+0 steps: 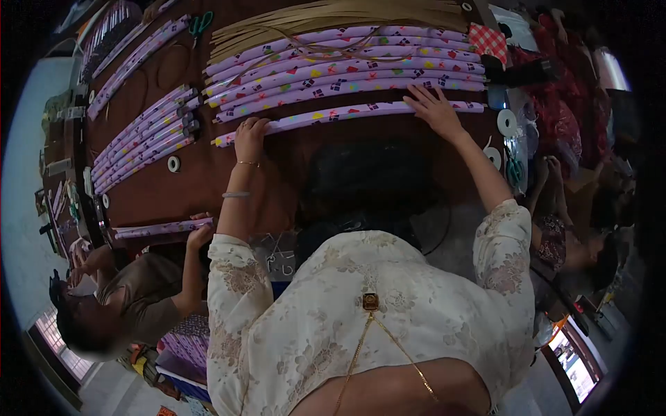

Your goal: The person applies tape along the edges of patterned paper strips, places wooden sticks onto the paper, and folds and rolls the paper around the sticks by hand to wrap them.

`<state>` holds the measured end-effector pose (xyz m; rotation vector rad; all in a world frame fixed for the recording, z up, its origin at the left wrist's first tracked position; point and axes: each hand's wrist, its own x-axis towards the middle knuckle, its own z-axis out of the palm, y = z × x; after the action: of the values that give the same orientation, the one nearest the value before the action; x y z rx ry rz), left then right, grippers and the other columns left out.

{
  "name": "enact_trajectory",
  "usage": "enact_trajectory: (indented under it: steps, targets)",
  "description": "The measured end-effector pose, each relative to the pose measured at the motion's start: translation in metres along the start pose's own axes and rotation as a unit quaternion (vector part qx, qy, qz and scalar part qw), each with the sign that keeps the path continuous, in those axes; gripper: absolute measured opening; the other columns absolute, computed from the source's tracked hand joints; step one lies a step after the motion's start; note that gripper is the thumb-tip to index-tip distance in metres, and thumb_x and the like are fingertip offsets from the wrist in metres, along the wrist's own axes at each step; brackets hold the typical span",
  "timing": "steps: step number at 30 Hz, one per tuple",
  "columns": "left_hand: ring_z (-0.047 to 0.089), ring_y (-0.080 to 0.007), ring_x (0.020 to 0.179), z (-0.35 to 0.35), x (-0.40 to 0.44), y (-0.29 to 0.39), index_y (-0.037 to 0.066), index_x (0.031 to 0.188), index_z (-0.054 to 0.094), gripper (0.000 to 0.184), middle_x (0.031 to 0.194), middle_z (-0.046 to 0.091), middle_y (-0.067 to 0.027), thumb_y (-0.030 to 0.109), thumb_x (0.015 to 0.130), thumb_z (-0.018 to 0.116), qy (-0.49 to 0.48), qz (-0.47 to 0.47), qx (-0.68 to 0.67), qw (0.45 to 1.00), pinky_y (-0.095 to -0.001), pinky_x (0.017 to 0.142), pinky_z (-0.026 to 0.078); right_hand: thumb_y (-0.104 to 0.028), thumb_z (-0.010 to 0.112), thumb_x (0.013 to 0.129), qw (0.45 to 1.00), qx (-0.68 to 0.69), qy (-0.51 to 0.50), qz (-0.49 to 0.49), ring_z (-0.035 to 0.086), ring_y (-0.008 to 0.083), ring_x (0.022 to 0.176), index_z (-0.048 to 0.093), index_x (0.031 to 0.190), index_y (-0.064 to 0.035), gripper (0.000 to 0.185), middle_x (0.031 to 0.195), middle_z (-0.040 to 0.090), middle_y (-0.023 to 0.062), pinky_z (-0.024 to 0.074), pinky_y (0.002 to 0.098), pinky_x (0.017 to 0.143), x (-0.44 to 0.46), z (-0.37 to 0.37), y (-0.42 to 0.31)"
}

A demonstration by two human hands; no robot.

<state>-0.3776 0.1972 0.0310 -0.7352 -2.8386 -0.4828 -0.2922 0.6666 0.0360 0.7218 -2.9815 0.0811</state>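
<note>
A long purple tube point(340, 115) with a colourful printed pattern lies across the brown table in front of me. Near its left end, my left hand point(250, 136) is closed with bent fingers on the tube. My right hand point(436, 114) lies over the tube's right part, fingers spread and stretched toward the row behind. That row is several matching purple tubes point(347, 68) side by side. Thin brown strips point(333, 24) lie at the back, and a few loop over the row.
More purple tubes point(142, 142) lie to the left. Rolls of white tape point(507, 123) and green scissors point(513, 169) are at the right edge; other scissors point(200, 26) lie at the back left. A co-worker point(132, 298) at the left holds a tube; another person point(569, 243) sits at the right.
</note>
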Motion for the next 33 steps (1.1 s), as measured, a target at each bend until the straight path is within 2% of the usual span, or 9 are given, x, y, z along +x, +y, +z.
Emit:
enact_trajectory:
  steps: [6, 11, 12, 13, 15, 18, 28, 31, 33]
  targets:
    - [0.056, -0.0258, 0.086, -0.003, 0.0, 0.003, 0.013, 0.091, 0.065, 0.017, 0.091, 0.059, -0.0063, 0.021, 0.078, 0.06, 0.013, 0.007, -0.009, 1.0, -0.0371, 0.076, 0.045, -0.007, 0.054, 0.081, 0.996, 0.023, 0.043, -0.08, 0.03, 0.0189, 0.129, 0.031, 0.135, -0.0321, 0.063, 0.143, 0.026, -0.002, 0.0253, 0.0452, 0.104, -0.004, 0.001, 0.011]
    - [0.056, -0.026, 0.085, -0.003, 0.0, 0.001, 0.013, 0.091, 0.065, 0.016, 0.09, 0.059, -0.006, 0.02, 0.077, 0.06, 0.012, 0.012, -0.005, 1.0, -0.0372, 0.076, 0.045, -0.001, 0.048, 0.083, 0.979, -0.092, -0.024, -0.183, 0.027, 0.0181, 0.131, 0.026, 0.136, -0.0359, 0.067, 0.145, 0.02, -0.0039, 0.0227, 0.0437, 0.107, -0.005, -0.009, 0.016]
    - [0.056, -0.0259, 0.085, -0.003, 0.0, 0.0, 0.013, 0.091, 0.065, 0.016, 0.089, 0.059, -0.0058, 0.02, 0.077, 0.06, 0.011, 0.014, -0.009, 1.0, -0.0372, 0.076, 0.045, -0.006, 0.051, 0.083, 0.967, -0.148, -0.02, -0.204, 0.026, 0.0183, 0.131, 0.024, 0.137, -0.0347, 0.066, 0.146, 0.018, -0.0034, 0.0229, 0.0433, 0.106, -0.003, -0.012, 0.018]
    - [0.056, -0.0257, 0.085, -0.002, 0.0, 0.0, 0.013, 0.091, 0.065, 0.016, 0.089, 0.059, -0.0056, 0.02, 0.077, 0.06, 0.009, 0.017, -0.013, 1.0, -0.0372, 0.076, 0.045, -0.006, 0.051, 0.083, 0.967, -0.149, -0.02, -0.208, 0.026, 0.0183, 0.131, 0.024, 0.137, -0.0347, 0.066, 0.146, 0.018, -0.0034, 0.0229, 0.0433, 0.106, 0.002, -0.012, 0.017]
    - [0.056, -0.0255, 0.085, -0.002, 0.0, 0.0, 0.013, 0.091, 0.065, 0.016, 0.089, 0.059, -0.0054, 0.02, 0.077, 0.06, 0.015, 0.014, -0.014, 1.0, -0.0371, 0.076, 0.045, -0.013, 0.055, 0.084, 0.987, 0.061, 0.005, -0.147, 0.025, 0.0185, 0.131, 0.025, 0.137, -0.0327, 0.064, 0.147, 0.016, -0.0024, 0.0228, 0.0422, 0.106, 0.015, -0.013, 0.007]
    - [0.056, -0.0252, 0.085, -0.003, 0.0, 0.002, 0.014, 0.092, 0.065, 0.016, 0.089, 0.059, -0.0051, 0.019, 0.077, 0.06, 0.016, 0.012, -0.011, 1.0, -0.037, 0.076, 0.045, -0.02, 0.058, 0.083, 0.988, 0.054, -0.058, -0.136, 0.025, 0.0188, 0.132, 0.027, 0.137, -0.0305, 0.063, 0.146, 0.017, -0.0009, 0.0221, 0.042, 0.105, 0.035, -0.017, -0.005]
    - [0.056, -0.0251, 0.086, 0.003, -0.003, -0.001, 0.014, 0.091, 0.065, 0.016, 0.088, 0.059, -0.0044, 0.019, 0.076, 0.061, 0.024, -0.003, 0.001, 1.0, -0.0365, 0.076, 0.045, -0.019, 0.056, 0.083, 0.964, -0.043, -0.007, -0.264, 0.024, 0.018, 0.132, 0.03, 0.135, -0.0327, 0.06, 0.145, 0.022, -0.0003, 0.0202, 0.044, 0.106, 0.032, -0.017, 0.004]
    - [0.056, -0.0254, 0.086, 0.004, -0.003, -0.002, 0.014, 0.091, 0.065, 0.016, 0.088, 0.059, -0.0045, 0.018, 0.076, 0.061, 0.024, -0.01, -0.024, 0.999, -0.0368, 0.076, 0.045, -0.018, 0.055, 0.083, 0.963, -0.05, -0.045, -0.262, 0.023, 0.0174, 0.132, 0.03, 0.136, -0.0328, 0.061, 0.145, 0.022, -0.0004, 0.0198, 0.0437, 0.107, 0.034, -0.02, 0.004]
    - [0.056, -0.0255, 0.086, 0.002, -0.003, 0.0, 0.014, 0.091, 0.065, 0.016, 0.088, 0.059, -0.0046, 0.018, 0.076, 0.061, 0.024, -0.013, -0.03, 0.999, -0.0369, 0.076, 0.045, -0.016, 0.054, 0.083, 0.984, 0.031, -0.049, -0.168, 0.022, 0.0171, 0.133, 0.029, 0.136, -0.0318, 0.06, 0.145, 0.022, -0.0006, 0.0189, 0.0433, 0.107, 0.034, -0.021, -0.001]
